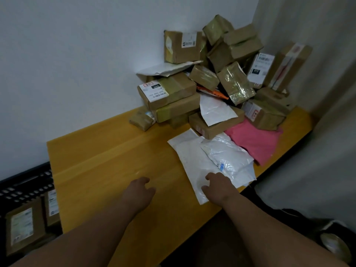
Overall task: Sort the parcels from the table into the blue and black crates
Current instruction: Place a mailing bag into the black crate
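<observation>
Both my arms reach over the yellow table [92, 155], where a heap of parcels waits to be sorted. My right hand [216, 185] rests on the near end of a flat white mailer [190, 157], fingers loosely curled onto its surface; whether the thumb has got under the edge I cannot tell. My left hand [141, 189] hovers just above the bare tabletop beside it, fingers relaxed and holding nothing.

A shiny plastic bag [227, 157] lies partly on top of the white mailer, and a pink bag [254, 141] sits just beyond it toward the table's right edge. Behind them, brown cardboard boxes [173, 89] are piled against the wall in the corner. The black crate [25, 182] stands on the floor at my left, already holding a couple of labelled boxes [25, 226]. The blue crate is not in sight.

The step in hand, as I judge it, is taking up the white mailer. It looks thin and slippery, so it would pay to slide it toward the table's near edge until a corner overhangs, then pinch it there. The plastic bag riding on it may be dragged along; my free left hand could hold that bag down or lift it away first. Pulling gently should also keep the leaning boxes from shifting.
</observation>
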`<state>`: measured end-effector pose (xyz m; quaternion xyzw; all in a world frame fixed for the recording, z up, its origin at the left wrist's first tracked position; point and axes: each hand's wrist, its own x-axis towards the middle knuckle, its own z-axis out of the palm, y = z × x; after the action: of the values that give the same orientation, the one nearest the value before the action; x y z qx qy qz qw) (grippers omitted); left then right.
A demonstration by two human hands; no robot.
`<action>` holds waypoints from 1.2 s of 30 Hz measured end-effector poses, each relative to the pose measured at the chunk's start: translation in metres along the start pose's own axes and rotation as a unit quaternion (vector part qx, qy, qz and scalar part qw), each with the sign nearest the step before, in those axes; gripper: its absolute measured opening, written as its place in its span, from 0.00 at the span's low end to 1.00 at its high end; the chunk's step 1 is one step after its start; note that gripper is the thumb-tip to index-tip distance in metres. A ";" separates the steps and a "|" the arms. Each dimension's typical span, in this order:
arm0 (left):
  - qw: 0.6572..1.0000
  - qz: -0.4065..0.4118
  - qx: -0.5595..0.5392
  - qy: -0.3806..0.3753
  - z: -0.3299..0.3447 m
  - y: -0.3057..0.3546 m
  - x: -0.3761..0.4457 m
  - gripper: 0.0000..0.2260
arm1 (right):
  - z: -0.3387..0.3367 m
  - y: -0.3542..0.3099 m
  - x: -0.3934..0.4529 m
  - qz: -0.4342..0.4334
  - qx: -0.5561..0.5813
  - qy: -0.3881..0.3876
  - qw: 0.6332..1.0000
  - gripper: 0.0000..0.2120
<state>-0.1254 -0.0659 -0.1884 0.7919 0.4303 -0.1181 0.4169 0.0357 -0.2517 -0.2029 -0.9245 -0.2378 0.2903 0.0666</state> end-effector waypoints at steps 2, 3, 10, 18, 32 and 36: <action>1.000 -0.004 0.015 0.005 -0.002 0.008 0.013 0.22 | 0.003 -0.001 0.014 -0.011 -0.027 -0.003 1.000 0.28; 1.000 -0.009 0.023 0.003 -0.002 0.011 0.017 0.22 | 0.005 -0.001 0.020 -0.020 -0.045 -0.006 0.999 0.30; 0.998 -0.067 -0.009 0.009 0.007 0.024 0.036 0.22 | 0.014 0.000 0.059 -0.081 -0.163 -0.045 0.982 0.49; 0.988 -0.136 -0.068 0.024 0.039 0.034 0.028 0.21 | 0.024 0.012 0.071 -0.136 -0.205 -0.018 0.969 0.41; 0.931 -0.178 -0.309 0.082 0.062 0.052 -0.006 0.19 | -0.053 -0.032 0.068 -0.209 0.227 -0.076 0.948 0.03; 0.867 -0.186 -0.452 0.100 0.041 0.057 -0.014 0.26 | -0.090 -0.055 0.053 -0.168 0.474 -0.260 0.825 0.09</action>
<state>-0.0824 -0.1221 -0.1744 0.4295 0.6148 0.0939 0.6548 0.1026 -0.1770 -0.1411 -0.6153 -0.2315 0.5810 0.4798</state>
